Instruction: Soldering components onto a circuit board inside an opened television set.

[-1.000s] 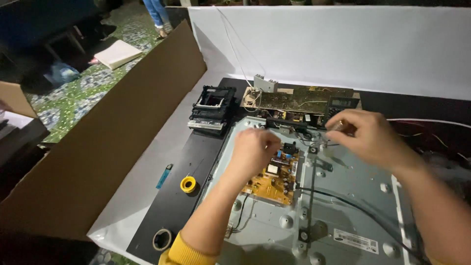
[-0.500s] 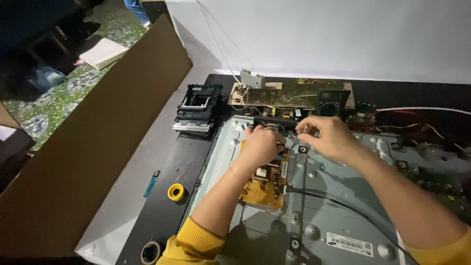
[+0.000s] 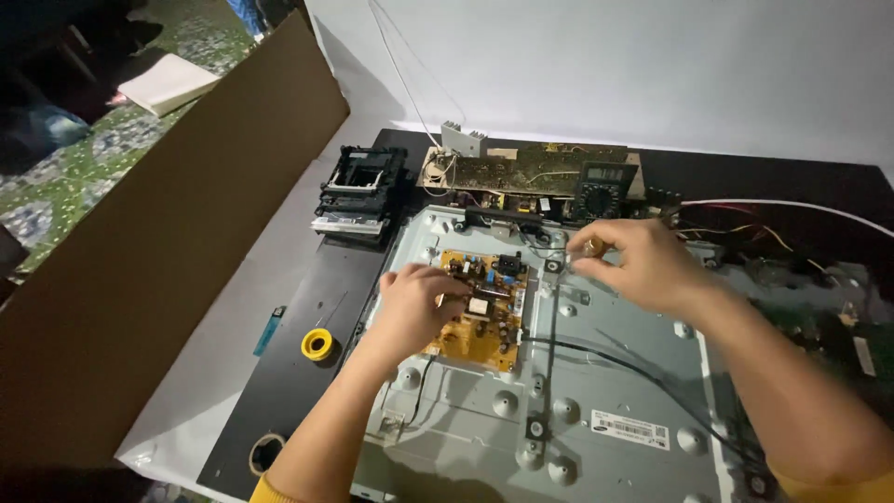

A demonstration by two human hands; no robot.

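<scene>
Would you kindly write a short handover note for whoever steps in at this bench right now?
Left hand: fingers resting on the yellow circuit board, holding nothing that shows.
Right hand: fingertips pinching a small brass-coloured part above the grey metal back panel.
Board sits on the panel's upper left; a black cable crosses the panel.
Multimeter and long brown board lie behind; yellow solder reel to the left.
Done: panel lies open, board exposed.
Left: cannot tell from this view.
</scene>
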